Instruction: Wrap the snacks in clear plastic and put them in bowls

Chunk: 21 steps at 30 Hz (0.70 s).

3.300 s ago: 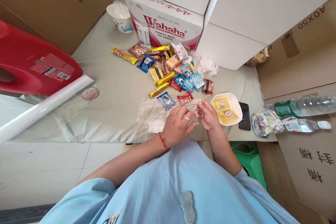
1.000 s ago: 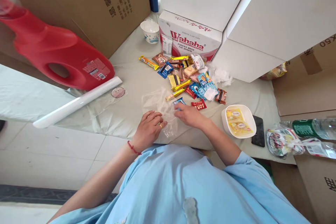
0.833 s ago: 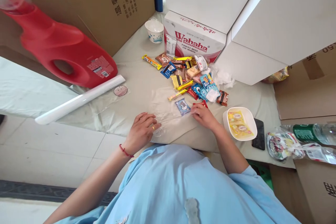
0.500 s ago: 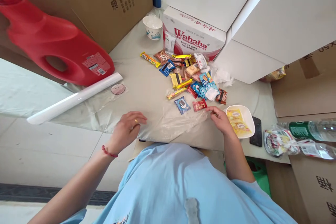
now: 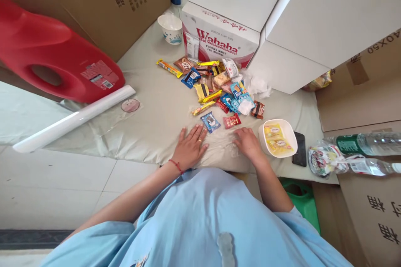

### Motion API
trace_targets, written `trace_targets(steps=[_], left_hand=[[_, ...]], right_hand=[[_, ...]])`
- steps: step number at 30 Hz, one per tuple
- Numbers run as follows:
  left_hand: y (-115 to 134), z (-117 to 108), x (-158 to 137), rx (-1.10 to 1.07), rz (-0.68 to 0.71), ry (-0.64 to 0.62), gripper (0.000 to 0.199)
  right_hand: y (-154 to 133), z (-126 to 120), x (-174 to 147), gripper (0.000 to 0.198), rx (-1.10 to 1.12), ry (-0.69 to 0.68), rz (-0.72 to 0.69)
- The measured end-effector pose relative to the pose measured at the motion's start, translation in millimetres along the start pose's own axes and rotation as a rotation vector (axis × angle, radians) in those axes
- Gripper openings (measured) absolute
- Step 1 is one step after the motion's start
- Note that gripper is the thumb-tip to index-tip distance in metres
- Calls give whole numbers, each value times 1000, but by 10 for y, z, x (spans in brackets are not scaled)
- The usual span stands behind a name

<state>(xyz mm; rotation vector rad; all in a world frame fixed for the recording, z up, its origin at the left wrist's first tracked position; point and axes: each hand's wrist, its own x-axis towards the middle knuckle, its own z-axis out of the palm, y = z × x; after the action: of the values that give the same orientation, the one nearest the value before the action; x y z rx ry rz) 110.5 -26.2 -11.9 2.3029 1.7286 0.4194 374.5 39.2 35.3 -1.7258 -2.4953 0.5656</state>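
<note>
My left hand [image 5: 191, 145] lies flat with its fingers spread at the cloth's front edge, its fingertips just below a blue snack packet [image 5: 210, 122]. Nearby, a red snack packet [image 5: 232, 121] sits above my right hand [image 5: 247, 144], whose fingers are loosely bent and rest down with nothing visible in them. Between the hands, a thin clear plastic sheet or bag [image 5: 221, 144] is spread, and both hands seem to touch its edges. To the right of my right hand stands a white bowl [image 5: 265, 144] with yellow wrapped snacks [image 5: 278, 138] inside.
Behind the hands is a pile of mixed snacks [image 5: 216, 85]. A Wahaba-style water carton [image 5: 219, 44] and paper bowl [image 5: 171, 29] stand farther back. Left are a red jug [image 5: 62, 58] and white roll [image 5: 75, 119]. Right are a phone [image 5: 299, 149] and bottles [image 5: 369, 144].
My left hand has moved right and come down flat with fingers spread. My right hand has drawn slightly left and down, away from the red packet. The view has shifted a little.
</note>
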Motion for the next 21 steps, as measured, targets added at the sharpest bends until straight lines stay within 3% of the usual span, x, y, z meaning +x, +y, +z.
trace_targets(steps=[4,8,11,13,15,16,19,21], left_hand=[[-262,-32,-203,54,64,-66,63],[-486,-125,-319,60,121,-102,65],[-570,-160,-374,48,148,-97,63],[-592,-171,-402,36,161,-86,60],[-597,-171,-422,32,166,-74,57],[-596,-167,-429,33,166,-69,56],[-582,-145,-440,48,161,-59,54],[-568,-133,-441,52,156,-50,53]], right_hand=[[386,88,-128,11,363,47,117],[484,88,-183,22,605,145,230],[356,50,-175,31,626,273,192],[231,29,-150,46,578,315,58],[130,32,-96,60,515,248,-92],[104,44,-54,55,500,194,-126],[177,72,148,21,520,128,-41],[329,27,335,34,526,200,61]])
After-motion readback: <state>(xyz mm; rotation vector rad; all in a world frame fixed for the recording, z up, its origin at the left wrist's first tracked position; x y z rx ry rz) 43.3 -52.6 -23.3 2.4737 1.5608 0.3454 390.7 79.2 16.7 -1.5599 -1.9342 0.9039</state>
